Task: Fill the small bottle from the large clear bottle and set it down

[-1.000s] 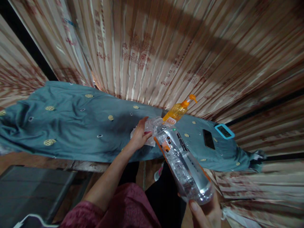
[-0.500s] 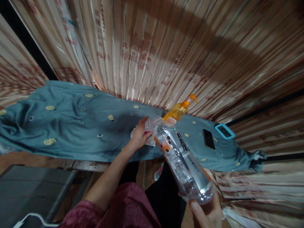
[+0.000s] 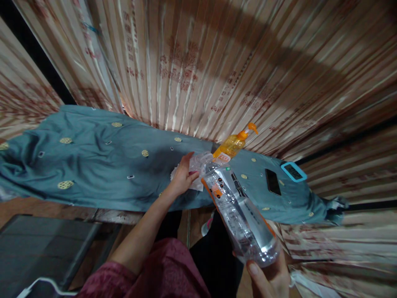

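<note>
A large clear plastic bottle (image 3: 240, 213) with a silver and orange label slants across in front of me. Its base rests in my right hand (image 3: 268, 275), whose fingers are wrapped round it. At the narrower far end, my left hand (image 3: 183, 177) is closed on a white tissue (image 3: 197, 185) that shows on both sides of the fingers. Clear plastic at this end of the bottle touches or lies close to the left fingers; the exact contact is partly hidden. An orange pump bottle (image 3: 231, 145) stands just beyond the clear bottle's far end.
A green patterned cloth (image 3: 93, 165) covers the long narrow table. On its right part lie a dark phone (image 3: 273, 182) and a blue-framed digital clock (image 3: 293, 171). Pleated printed curtains (image 3: 186, 62) hang behind. A dark grey panel (image 3: 43, 248) sits at lower left, near a white cable (image 3: 46, 281).
</note>
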`<move>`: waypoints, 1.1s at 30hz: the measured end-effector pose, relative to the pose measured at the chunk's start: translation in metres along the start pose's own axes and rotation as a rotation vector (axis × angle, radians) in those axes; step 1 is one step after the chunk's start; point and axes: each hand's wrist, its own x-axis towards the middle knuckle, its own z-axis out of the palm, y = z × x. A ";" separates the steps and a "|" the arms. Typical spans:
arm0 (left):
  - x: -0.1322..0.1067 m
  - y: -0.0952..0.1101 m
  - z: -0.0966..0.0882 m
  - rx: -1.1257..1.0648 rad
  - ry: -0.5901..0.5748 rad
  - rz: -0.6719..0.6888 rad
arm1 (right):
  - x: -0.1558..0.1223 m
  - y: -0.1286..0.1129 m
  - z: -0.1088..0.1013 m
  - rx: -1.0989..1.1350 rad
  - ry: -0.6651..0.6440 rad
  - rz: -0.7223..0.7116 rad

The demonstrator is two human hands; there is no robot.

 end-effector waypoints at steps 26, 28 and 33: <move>0.001 0.005 -0.001 0.009 -0.009 -0.007 | -0.001 -0.009 0.004 -0.039 -0.017 -0.012; 0.001 0.004 -0.001 -0.002 -0.007 -0.004 | -0.001 -0.008 0.003 -0.027 -0.015 0.001; 0.001 0.005 -0.001 -0.012 0.000 -0.001 | -0.001 -0.002 -0.002 -0.030 -0.012 0.014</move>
